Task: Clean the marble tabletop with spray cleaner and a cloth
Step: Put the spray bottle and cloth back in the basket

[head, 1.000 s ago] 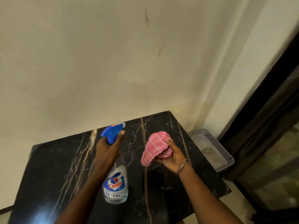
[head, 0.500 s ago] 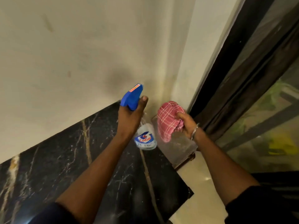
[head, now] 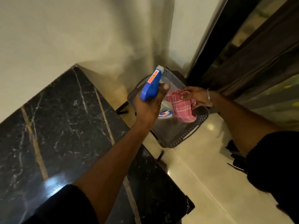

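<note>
The left hand (head: pixel 148 109) is wrapped round the neck of the spray bottle (head: pixel 151 85), held past the right edge of the marble tabletop (head: pixel 64 118) and over a grey basket (head: pixel 186 138). Its smooth blue plastic trigger head points nozzle-first up and away toward the wall corner, while the clear rounded body with its label slants down toward the basket. The right hand (head: pixel 198 97), a thin metal bangle (head: pixel 209 97) at the wrist, pinches a bunched pink checked cloth (head: pixel 182 109) just beside the bottle; the woven fabric hangs in soft folds over the perforated basket. The tabletop is glossy black stone with white and gold veins; the floor (head: pixel 202 167) is pale and shiny
</note>
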Demonstrator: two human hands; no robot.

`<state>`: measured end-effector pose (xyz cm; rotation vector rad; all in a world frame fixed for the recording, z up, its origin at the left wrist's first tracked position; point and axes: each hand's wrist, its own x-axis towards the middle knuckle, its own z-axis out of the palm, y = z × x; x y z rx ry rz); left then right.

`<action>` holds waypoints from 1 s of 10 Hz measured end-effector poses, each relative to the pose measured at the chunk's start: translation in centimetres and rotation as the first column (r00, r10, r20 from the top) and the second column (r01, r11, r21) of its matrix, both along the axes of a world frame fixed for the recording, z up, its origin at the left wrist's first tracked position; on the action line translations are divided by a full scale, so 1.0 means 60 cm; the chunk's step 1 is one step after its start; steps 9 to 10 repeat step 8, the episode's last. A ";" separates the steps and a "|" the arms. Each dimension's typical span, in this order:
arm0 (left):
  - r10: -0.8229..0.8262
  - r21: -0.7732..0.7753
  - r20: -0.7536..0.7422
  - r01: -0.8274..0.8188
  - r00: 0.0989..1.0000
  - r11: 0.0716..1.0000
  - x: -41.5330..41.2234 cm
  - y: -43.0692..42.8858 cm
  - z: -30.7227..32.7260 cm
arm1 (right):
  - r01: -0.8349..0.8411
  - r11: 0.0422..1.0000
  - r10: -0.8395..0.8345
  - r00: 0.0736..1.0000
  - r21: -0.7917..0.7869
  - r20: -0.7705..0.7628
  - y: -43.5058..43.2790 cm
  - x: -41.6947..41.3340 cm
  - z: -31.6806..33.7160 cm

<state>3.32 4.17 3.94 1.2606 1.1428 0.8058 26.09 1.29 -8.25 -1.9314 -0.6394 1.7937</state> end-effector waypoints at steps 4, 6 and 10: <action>-0.046 -0.124 -0.070 0.037 0.996 0.992 -0.013 -0.014 -0.118 | -0.504 0.842 0.344 0.777 0.192 0.527 0.088 -0.046 -0.157; -0.082 -0.143 -0.101 0.068 0.991 0.987 -0.023 -0.005 -0.142 | -0.615 0.769 0.307 0.594 0.174 0.744 0.145 -0.063 -0.147; -0.107 -0.111 -0.052 0.101 0.993 0.989 -0.005 0.004 -0.142 | -0.675 0.726 0.309 0.496 0.136 0.811 0.148 -0.069 -0.148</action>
